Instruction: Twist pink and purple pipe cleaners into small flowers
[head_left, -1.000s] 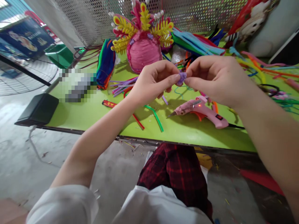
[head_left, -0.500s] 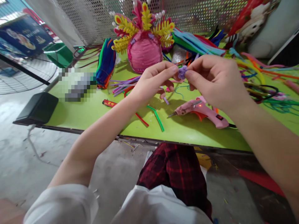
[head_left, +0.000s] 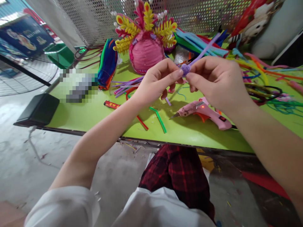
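Head view: both hands are raised over the green table (head_left: 90, 113), meeting at a purple pipe cleaner (head_left: 186, 69) pinched between them. Judging by its shape, the near end is already wound into a small tight coil, while a long straight tail runs up and to the right from the coil, past the bundle of blue and green pipe cleaners at the back; so part of the winding looks done and most of the length is left loose. The left hand (head_left: 156, 82) is nearly closed, thumb and forefinger pressed on the left side of the coil, the other fingers curled under. The right hand (head_left: 217, 82) is likewise curled, its thumb and forefinger gripping the coil from the right, where the tail leaves it. The pipe cleaner is fuzzy, pale violet, thin, and the coil is about fingertip-sized in looks. It is held in the air, above and clear of the table. Below the hands lies a pink glue gun (head_left: 203, 113) with a red light showing, and beyond them stands a pink woven headpiece (head_left: 145, 47) with yellow fronds.
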{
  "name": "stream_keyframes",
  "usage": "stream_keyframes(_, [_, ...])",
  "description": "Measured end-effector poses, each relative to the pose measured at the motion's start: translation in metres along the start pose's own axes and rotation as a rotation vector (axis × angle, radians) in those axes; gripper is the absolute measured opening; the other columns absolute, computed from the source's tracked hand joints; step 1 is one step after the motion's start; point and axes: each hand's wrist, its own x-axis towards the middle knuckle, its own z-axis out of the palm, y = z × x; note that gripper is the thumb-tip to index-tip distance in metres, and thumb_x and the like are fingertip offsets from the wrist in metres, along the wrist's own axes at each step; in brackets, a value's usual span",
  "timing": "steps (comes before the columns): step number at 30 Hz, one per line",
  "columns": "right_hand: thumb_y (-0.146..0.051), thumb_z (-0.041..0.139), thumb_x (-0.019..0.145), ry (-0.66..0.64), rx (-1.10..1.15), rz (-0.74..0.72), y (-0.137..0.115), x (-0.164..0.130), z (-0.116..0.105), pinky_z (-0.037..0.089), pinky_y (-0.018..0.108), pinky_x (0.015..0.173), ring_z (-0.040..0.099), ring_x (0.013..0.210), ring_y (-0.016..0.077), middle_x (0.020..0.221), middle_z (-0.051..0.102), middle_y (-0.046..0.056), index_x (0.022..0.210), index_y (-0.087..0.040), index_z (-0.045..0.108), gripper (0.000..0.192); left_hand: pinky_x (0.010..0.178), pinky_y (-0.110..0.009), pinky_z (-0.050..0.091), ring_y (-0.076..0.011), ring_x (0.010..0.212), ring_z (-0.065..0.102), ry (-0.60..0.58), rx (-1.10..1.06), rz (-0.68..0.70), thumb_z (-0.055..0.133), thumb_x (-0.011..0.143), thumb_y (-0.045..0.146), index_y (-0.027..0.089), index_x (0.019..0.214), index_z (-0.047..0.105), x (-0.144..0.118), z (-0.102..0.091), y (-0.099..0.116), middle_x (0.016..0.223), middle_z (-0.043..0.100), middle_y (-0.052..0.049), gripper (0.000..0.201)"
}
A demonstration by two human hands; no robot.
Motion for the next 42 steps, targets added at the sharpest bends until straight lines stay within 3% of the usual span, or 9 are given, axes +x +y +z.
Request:
stream_keyframes(9, [-0.038, 0.077, 0.091, 0.039, -0.07, -0.011, -0.006, -0.006, 0.004, 0.053, 0.031, 0.057, 0.06, 0.063, 0.0136, 0.074, 0.067, 0.0, 0.08, -0.023, 0.066, 0.022, 0.057, -0.019, 0.041, -0.0051, 0.057, 0.05, -0.045, 0.317, 0.176, 0.069, 0.097, 0.036, 0.02, 0.079, 0.06, -0.002, -0.001, -0.002, 0.063, 0.053, 0.004, 0.026])
stream_keyframes(18, [-0.036, 0.064, 0.096, 0.051, -0.423, -0.243, -0.008, -0.013, -0.003, 0.059, 0.043, 0.089, 0.067, 0.085, 0.0219, 0.086, 0.068, 0.003, 0.084, -0.03, 0.062, 0.014, 0.047, -0.014, 0.032, -0.0008, 0.047, 0.041, -0.078, -0.03, -0.048, 0.061, 0.099, 0.016, 0.016, 0.068, 0.056, -0.001, 0.004, 0.007, 0.056, 0.047, 0.006, 0.032])
stream_keyframes(21, [-0.043, 0.058, 0.099, -0.125, -0.528, -0.338, -0.011, -0.003, -0.011, 0.054, 0.05, 0.105, 0.066, 0.099, 0.0234, 0.086, 0.062, 0.003, 0.078, -0.029, 0.061, 0.025, 0.042, -0.011, 0.026, 0.0007, 0.044, 0.04, -0.119, -0.145, -0.191, 0.056, 0.101, 0.014, 0.015, 0.068, 0.058, -0.002, 0.003, 0.011, 0.056, 0.047, 0.005, 0.033])
stream_keyframes(24, [-0.053, 0.057, 0.1, -0.468, -0.544, -0.314, -0.027, 0.012, -0.019, 0.051, 0.054, 0.111, 0.065, 0.101, 0.0226, 0.076, 0.055, 0.002, 0.069, -0.027, 0.058, 0.04, 0.036, -0.01, 0.019, 0.0018, 0.039, 0.036, -0.176, -0.276, -0.391, 0.054, 0.102, 0.015, 0.014, 0.067, 0.057, 0.001, 0.0, 0.015, 0.053, 0.046, 0.005, 0.035])
stream_keyframes(27, [-0.05, 0.055, 0.101, -0.602, -0.588, -0.297, -0.044, 0.024, -0.024, 0.05, 0.055, 0.113, 0.065, 0.099, 0.022, 0.07, 0.047, 0.002, 0.062, -0.025, 0.05, 0.046, 0.033, -0.01, 0.011, 0.0024, 0.033, 0.03, -0.189, -0.412, -0.547, 0.052, 0.103, 0.017, 0.014, 0.063, 0.053, 0.004, -0.002, 0.021, 0.05, 0.042, 0.006, 0.041])
stream_keyframes(30, [-0.046, 0.049, 0.103, -0.5, -0.676, -0.39, -0.041, 0.029, -0.025, 0.051, 0.054, 0.111, 0.065, 0.101, 0.0217, 0.077, 0.052, 0.002, 0.069, -0.026, 0.055, 0.04, 0.033, -0.011, 0.009, 0.0023, 0.034, 0.03, -0.097, -0.421, -0.526, 0.051, 0.104, 0.019, 0.014, 0.065, 0.054, 0.006, -0.003, 0.025, 0.052, 0.045, 0.005, 0.04])
stream_keyframes(33, [-0.042, 0.054, 0.101, -0.134, -0.621, -0.456, -0.022, 0.025, -0.021, 0.057, 0.047, 0.098, 0.065, 0.1, 0.0223, 0.094, 0.066, 0.004, 0.091, -0.029, 0.065, 0.019, 0.036, -0.011, 0.017, 0.0015, 0.04, 0.038, 0.058, -0.263, -0.274, 0.053, 0.104, 0.018, 0.015, 0.072, 0.058, 0.005, 0.0, 0.025, 0.058, 0.053, 0.004, 0.032])
stream_keyframes(36, [-0.033, 0.062, 0.099, 0.157, -0.291, -0.252, -0.003, 0.018, -0.012, 0.058, 0.037, 0.075, 0.065, 0.079, 0.0187, 0.09, 0.07, 0.004, 0.095, -0.028, 0.068, 0.009, 0.04, -0.011, 0.024, 0.0013, 0.042, 0.039, 0.14, -0.084, -0.058, 0.052, 0.104, 0.017, 0.016, 0.073, 0.058, 0.005, 0.002, 0.019, 0.059, 0.055, 0.005, 0.032])
stream_keyframes(42, [-0.038, 0.078, 0.091, 0.065, 0.124, -0.053, -0.001, 0.01, 0.008, 0.059, 0.032, 0.065, 0.065, 0.068, 0.0143, 0.08, 0.071, 0.0, 0.085, -0.024, 0.068, 0.018, 0.053, -0.014, 0.041, -0.0028, 0.057, 0.052, 0.106, 0.063, 0.148, 0.062, 0.101, 0.025, 0.018, 0.078, 0.062, 0.003, 0.003, 0.007, 0.071, 0.062, 0.002, 0.024])
